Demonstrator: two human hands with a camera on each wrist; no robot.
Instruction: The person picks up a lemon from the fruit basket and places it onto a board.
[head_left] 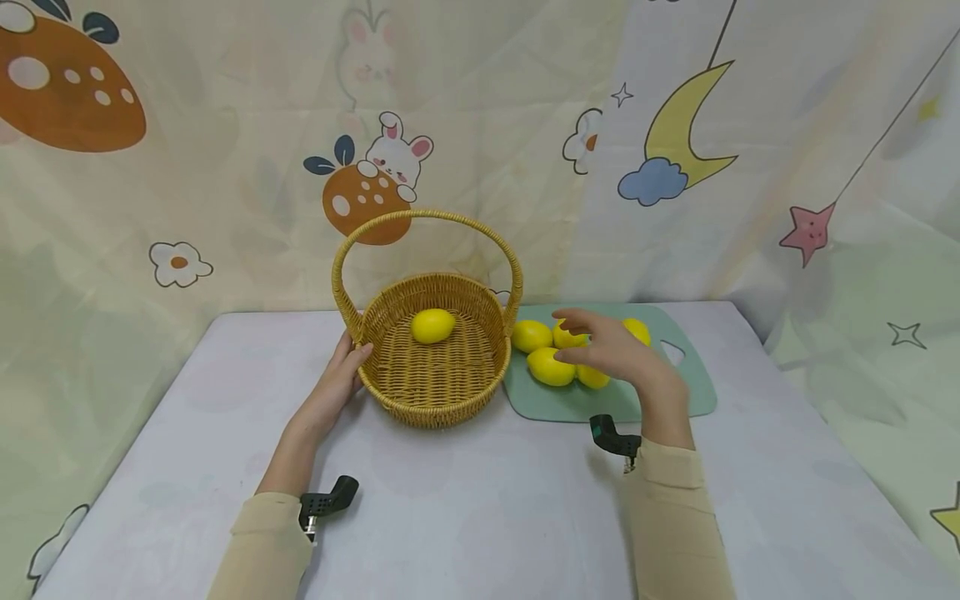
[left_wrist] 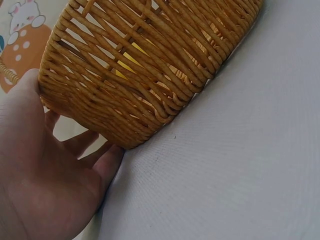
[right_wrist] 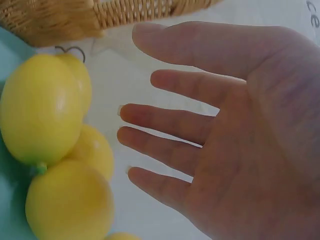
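Observation:
A round wicker basket with a tall arched handle stands on the table, one lemon lying inside it. My left hand grips the basket's left side, thumb at the rim and the other fingers against the outer wall, as the left wrist view shows. To the right, several lemons sit close together on a pale green cutting board. Over them hovers my right hand, fingers spread and holding nothing. In the right wrist view its fingertips point toward a lemon, with space between.
The white-covered table ends at a patterned cloth backdrop just behind the basket. The basket's right side adjoins the board's left edge. The arched handle rises well above the rim. Each wrist wears a black camera mount.

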